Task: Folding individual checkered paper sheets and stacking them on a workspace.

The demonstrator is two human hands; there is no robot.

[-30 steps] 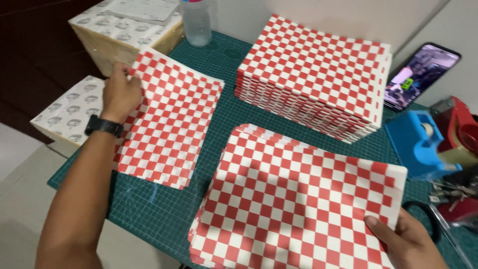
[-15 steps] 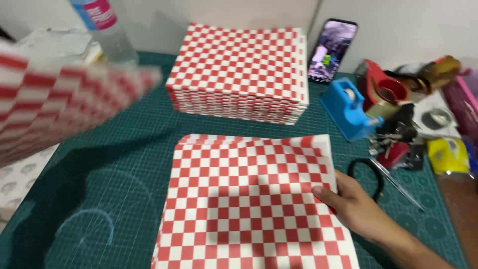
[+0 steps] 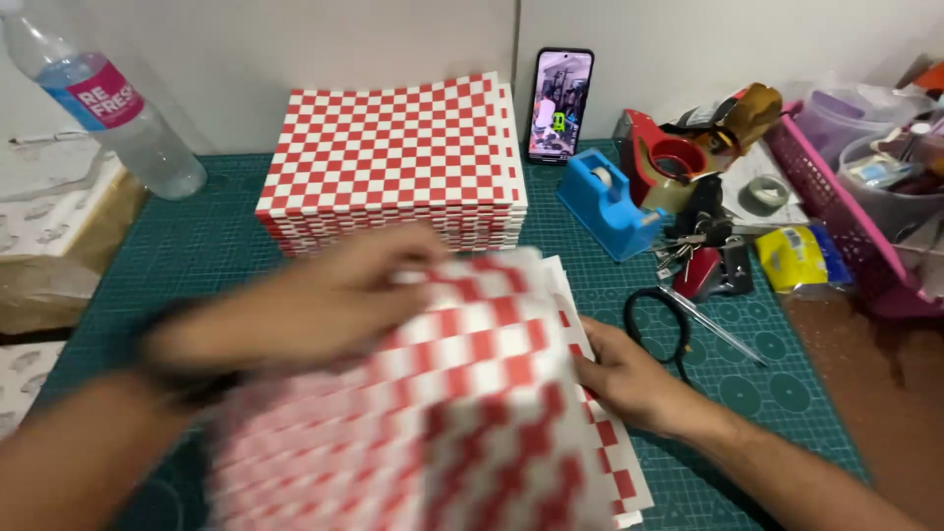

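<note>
Head view: my left hand (image 3: 315, 300) (blurred) lies flat on the checkered sheet (image 3: 462, 413); right hand (image 3: 629, 379) pinches its right edge, scissors (image 3: 678, 324) just beyond.

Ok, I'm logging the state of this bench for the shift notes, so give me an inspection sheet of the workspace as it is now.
Surface: green cutting mat with a printed grid, on a table against a white wall.
Job's things: red-and-white checkered paper sheet, blurred, lying on a low pile of the same; tall stack of checkered sheets behind.
Clutter: plastic water bottle, phone propped upright, blue tape dispenser, red tape dispenser, keys, black scissors, pink basket, printed paper bags.
Grippers: left hand on top of the sheet, blurred; right hand at its right edge.
Cables: nothing seen.
Surroundings: white wall; nobody else seen.
</note>
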